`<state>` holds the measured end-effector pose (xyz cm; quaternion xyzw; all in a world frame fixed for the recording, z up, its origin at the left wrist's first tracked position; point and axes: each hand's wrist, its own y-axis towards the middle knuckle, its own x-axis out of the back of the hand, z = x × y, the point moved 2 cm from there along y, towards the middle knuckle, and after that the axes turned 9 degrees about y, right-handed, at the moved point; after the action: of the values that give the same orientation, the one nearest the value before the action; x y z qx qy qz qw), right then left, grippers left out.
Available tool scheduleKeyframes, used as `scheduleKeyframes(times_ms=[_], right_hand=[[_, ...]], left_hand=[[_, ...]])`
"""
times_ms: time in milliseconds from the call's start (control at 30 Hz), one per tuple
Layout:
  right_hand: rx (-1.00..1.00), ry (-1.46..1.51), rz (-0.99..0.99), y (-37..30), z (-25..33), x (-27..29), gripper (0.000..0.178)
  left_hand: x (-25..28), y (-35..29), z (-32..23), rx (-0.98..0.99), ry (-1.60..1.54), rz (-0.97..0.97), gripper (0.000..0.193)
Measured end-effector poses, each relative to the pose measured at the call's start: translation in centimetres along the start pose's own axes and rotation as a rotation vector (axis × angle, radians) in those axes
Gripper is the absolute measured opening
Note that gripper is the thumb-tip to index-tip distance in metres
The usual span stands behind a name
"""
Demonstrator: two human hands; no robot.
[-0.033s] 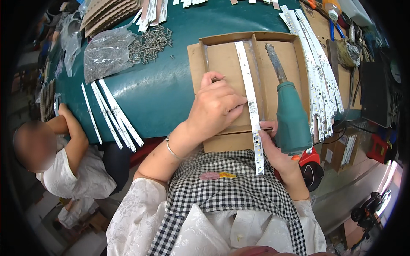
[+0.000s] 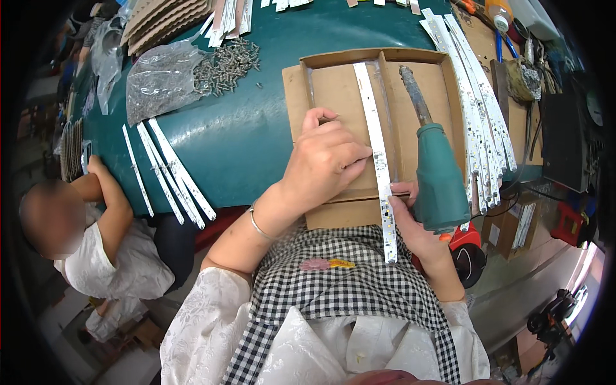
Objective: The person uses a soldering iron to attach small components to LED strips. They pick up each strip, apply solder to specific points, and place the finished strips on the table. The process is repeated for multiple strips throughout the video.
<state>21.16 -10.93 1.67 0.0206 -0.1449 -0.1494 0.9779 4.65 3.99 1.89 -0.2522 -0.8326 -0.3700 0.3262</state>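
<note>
A long white LED circuit board strip [image 2: 377, 157] slants across a shallow cardboard box [image 2: 346, 58], its near end over my apron. My left hand [image 2: 327, 157] is closed in a pinch, fingertips against the strip's left edge near its middle. Whatever small thing may be between them is hidden. Lower down, thumb and finger of my right hand [image 2: 410, 215] grip the strip from its right side. A soldering iron with a green handle [image 2: 441, 173] points its dark tip away over the box. The handle covers part of my right hand; whether that hand supports it I cannot tell.
Several finished-looking white strips [image 2: 168, 168] lie at left on the green table [image 2: 244, 141]; more strips [image 2: 481, 109] stack right of the box. Small metal parts [image 2: 231, 67] spill beside a clear plastic bag [image 2: 163, 80]. Another person [image 2: 115, 244] sits at left.
</note>
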Motion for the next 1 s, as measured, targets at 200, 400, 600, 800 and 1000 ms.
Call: scheduleKeyframes(times_ms=[200, 400, 600, 800, 1000], right_hand=[[-0.088, 0.076, -0.042, -0.3, -0.4, -0.1, 0.057], [-0.098, 0.102, -0.048, -0.4, -0.3, -0.3, 0.059], [-0.06, 0.085, -0.041, -0.8, -0.8, 0.1, 0.057], [-0.056, 0.059, -0.01, -0.8, -0.4, 0.3, 0.059], [-0.068, 0.03, -0.014, -1.1, -1.4, 0.1, 0.062]], left_hand=[[-0.1, 0.2, 0.0, 0.017, -0.001, -0.007, 0.016], [0.4, 0.9, -0.2, 0.089, -0.016, 0.075, 0.015], [0.5, 1.1, -0.4, 0.065, 0.011, 0.115, 0.015], [0.6, 1.4, -0.5, 0.034, -0.003, 0.123, 0.015], [0.5, 1.4, -0.4, 0.023, -0.005, 0.126, 0.015]])
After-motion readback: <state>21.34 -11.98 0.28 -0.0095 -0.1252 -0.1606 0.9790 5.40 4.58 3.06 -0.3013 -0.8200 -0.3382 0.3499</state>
